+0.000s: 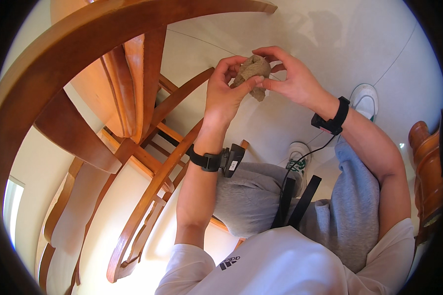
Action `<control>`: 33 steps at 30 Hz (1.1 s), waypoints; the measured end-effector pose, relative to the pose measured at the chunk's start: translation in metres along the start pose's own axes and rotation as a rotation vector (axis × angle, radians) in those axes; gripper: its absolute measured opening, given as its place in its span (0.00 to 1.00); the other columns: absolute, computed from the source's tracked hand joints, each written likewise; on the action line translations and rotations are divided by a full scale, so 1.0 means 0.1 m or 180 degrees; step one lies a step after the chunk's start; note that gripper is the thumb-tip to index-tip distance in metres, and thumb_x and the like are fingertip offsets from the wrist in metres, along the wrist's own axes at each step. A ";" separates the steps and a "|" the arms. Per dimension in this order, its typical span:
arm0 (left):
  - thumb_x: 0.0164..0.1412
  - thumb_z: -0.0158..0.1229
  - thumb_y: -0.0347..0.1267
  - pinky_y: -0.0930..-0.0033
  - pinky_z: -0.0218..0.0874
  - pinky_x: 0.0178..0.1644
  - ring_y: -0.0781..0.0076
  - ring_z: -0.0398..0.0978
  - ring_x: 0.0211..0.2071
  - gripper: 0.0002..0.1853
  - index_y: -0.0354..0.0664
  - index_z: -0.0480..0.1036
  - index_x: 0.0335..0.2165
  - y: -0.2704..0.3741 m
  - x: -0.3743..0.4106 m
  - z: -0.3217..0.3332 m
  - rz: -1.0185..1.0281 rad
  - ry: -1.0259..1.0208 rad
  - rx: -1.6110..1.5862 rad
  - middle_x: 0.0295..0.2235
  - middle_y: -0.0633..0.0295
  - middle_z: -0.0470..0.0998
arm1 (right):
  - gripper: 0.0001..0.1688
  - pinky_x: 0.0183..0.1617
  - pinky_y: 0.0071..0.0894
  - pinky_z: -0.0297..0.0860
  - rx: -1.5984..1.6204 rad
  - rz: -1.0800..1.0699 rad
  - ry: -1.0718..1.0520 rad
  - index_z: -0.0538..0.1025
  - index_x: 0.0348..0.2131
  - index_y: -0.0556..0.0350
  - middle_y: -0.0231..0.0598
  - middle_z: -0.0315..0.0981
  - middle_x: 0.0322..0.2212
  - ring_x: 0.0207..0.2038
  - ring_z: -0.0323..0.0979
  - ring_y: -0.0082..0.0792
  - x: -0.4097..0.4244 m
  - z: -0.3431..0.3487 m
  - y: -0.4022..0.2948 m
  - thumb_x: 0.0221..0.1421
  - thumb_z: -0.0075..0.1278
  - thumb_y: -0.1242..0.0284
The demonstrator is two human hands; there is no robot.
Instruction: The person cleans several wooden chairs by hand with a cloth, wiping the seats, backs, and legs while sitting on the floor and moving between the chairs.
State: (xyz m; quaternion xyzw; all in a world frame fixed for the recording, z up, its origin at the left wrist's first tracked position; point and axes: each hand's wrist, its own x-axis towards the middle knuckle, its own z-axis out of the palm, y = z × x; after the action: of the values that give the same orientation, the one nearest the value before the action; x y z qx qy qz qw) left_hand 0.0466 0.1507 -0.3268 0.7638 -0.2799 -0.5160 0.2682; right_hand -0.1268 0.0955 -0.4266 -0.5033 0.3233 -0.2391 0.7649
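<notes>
Between my two hands, above the tiled floor, is a bunched brown cloth (254,72), crumpled into a small wad with a loose end hanging down. My left hand (227,79) grips it from the left, thumb across its lower front and fingers behind. On the other side my right hand (288,75) pinches it, thumb near the left thumb and fingers curled over the top. Parts of the fingers behind the cloth are hidden. Each wrist wears a black strap with a small device.
A curved wooden armrest or rail (33,62) arcs over the upper left. Below it stands a wooden chair (158,180). Turned wood (426,166) rises at the right edge. A black cable (312,153) runs from the right wrist device. My shoes rest on pale floor tiles (354,48).
</notes>
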 end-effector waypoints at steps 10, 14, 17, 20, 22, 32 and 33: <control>0.72 0.48 0.57 0.44 0.75 0.53 0.45 0.77 0.53 0.36 0.40 0.65 0.62 -0.14 0.03 -0.21 -0.1826 -0.0535 -0.2140 0.53 0.50 0.76 | 0.26 0.52 0.40 0.74 -0.0852 -0.1182 0.0468 0.76 0.44 0.55 0.40 0.78 0.49 0.49 0.76 0.45 -0.02 -0.12 -0.08 0.42 0.66 0.81; 0.74 0.43 0.58 0.46 0.77 0.50 0.44 0.80 0.50 0.38 0.36 0.62 0.63 -0.06 -0.03 -0.11 -0.1611 -0.1014 -0.2040 0.56 0.48 0.75 | 0.27 0.54 0.44 0.74 -0.1476 -0.2229 0.0400 0.76 0.43 0.53 0.39 0.77 0.50 0.51 0.75 0.49 -0.02 -0.05 -0.09 0.40 0.63 0.84; 0.73 0.54 0.44 0.51 0.76 0.55 0.57 0.78 0.54 0.29 0.38 0.62 0.63 -0.07 0.00 -0.07 -0.1292 -0.0768 -0.1882 0.56 0.53 0.75 | 0.27 0.56 0.45 0.73 -0.1816 -0.2208 0.0512 0.76 0.45 0.52 0.38 0.76 0.51 0.52 0.75 0.49 0.00 -0.04 -0.03 0.42 0.62 0.84; 0.71 0.59 0.36 0.53 0.73 0.59 0.62 0.75 0.58 0.27 0.39 0.63 0.63 -0.12 0.03 -0.03 -0.1127 -0.0309 -0.1996 0.58 0.56 0.73 | 0.27 0.56 0.42 0.73 -0.1949 -0.1743 0.0751 0.75 0.48 0.51 0.38 0.76 0.49 0.51 0.74 0.48 0.04 -0.16 0.00 0.47 0.60 0.84; 0.70 0.60 0.33 0.53 0.70 0.62 0.63 0.72 0.61 0.27 0.39 0.63 0.63 -0.14 0.07 -0.04 -0.0967 -0.0097 -0.2143 0.59 0.57 0.71 | 0.26 0.56 0.40 0.73 -0.1785 -0.1183 0.0939 0.75 0.50 0.51 0.39 0.76 0.48 0.51 0.75 0.46 0.00 -0.27 0.08 0.51 0.59 0.84; 0.72 0.58 0.32 0.48 0.61 0.68 0.60 0.66 0.63 0.25 0.46 0.63 0.63 -0.71 1.46 0.20 -0.0893 0.0059 -0.2470 0.62 0.59 0.67 | 0.17 0.43 0.41 0.74 -0.1765 0.0012 0.1014 0.75 0.49 0.56 0.40 0.78 0.35 0.35 0.77 0.41 0.27 -1.15 0.73 0.59 0.54 0.77; 0.72 0.57 0.33 0.49 0.62 0.68 0.59 0.65 0.63 0.24 0.46 0.63 0.63 -0.67 1.62 0.26 -0.0879 0.0048 -0.2447 0.62 0.59 0.67 | 0.16 0.42 0.41 0.74 -0.1864 0.0005 0.0961 0.75 0.48 0.56 0.40 0.78 0.33 0.34 0.77 0.42 0.32 -1.16 0.70 0.59 0.53 0.77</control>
State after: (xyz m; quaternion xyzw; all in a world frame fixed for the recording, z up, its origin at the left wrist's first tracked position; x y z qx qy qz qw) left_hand 0.0826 0.0804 -0.4854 0.6421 0.0405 -0.6086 0.4644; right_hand -0.1879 0.0283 -0.5325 -0.6604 0.4884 -0.2073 0.5314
